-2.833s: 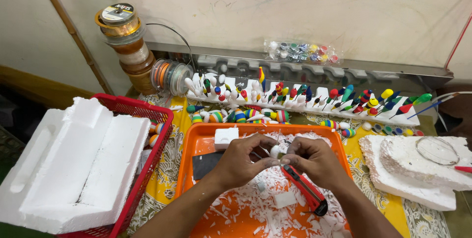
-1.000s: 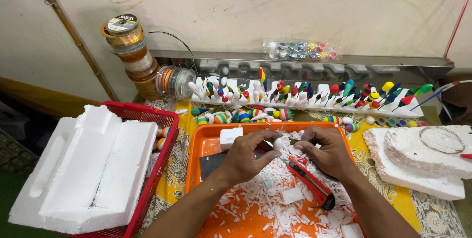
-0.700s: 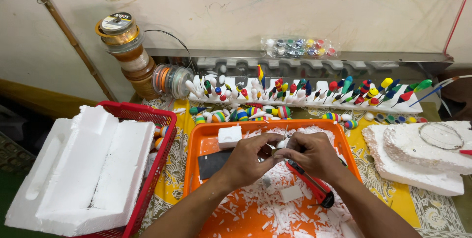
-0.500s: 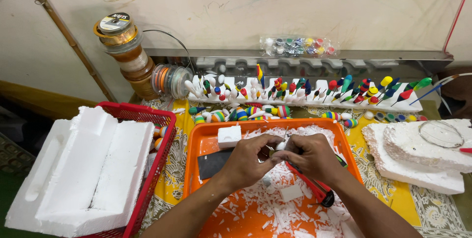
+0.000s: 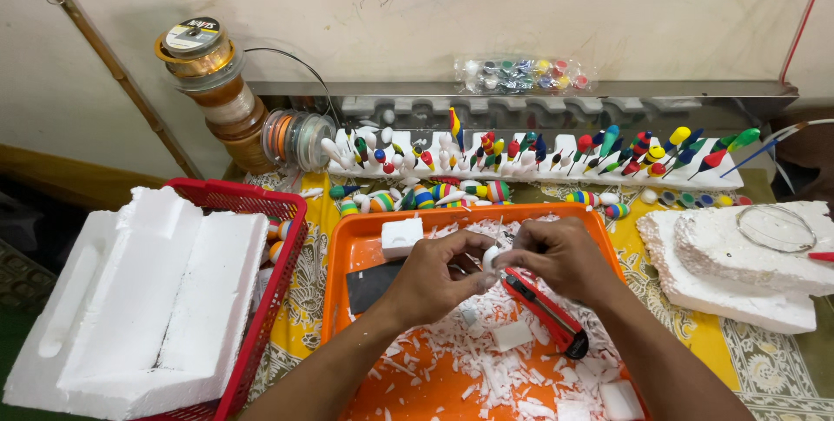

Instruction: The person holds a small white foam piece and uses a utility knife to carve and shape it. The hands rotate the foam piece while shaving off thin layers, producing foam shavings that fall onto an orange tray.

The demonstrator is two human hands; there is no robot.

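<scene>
Head view, looking straight down: both hands meet over the orange tray (image 5: 347, 251), and between them sits a small white foam piece (image 5: 491, 257), rounded and pale, held just above the drift of white shavings (image 5: 486, 360). That bit looks feather-light and crumbly; I'd judge it dents or snaps under any hard squeeze, so the place to take it is across its rounded sides with fingertips only, never pinched at a thin end. The left hand (image 5: 432, 280) has its grip nearly closed, thumb and forefinger pinching the piece from the left side. The right hand (image 5: 560, 256) curls in from the other side, fingers drawn tight, fingertips touching the same piece; whether it carries any of the weight I can't tell. A red utility knife (image 5: 549, 312) lies on the tray just under the right wrist, not in either hand. A white foam cube (image 5: 402, 237) rests at the tray's far left corner, a dark flat pad (image 5: 372, 285) beside the left hand. Beyond the tray, a row of painted floats (image 5: 539, 153) stands in a white rack; a red basket (image 5: 276, 273) of foam blocks sits left on the table (image 5: 747, 360).
</scene>
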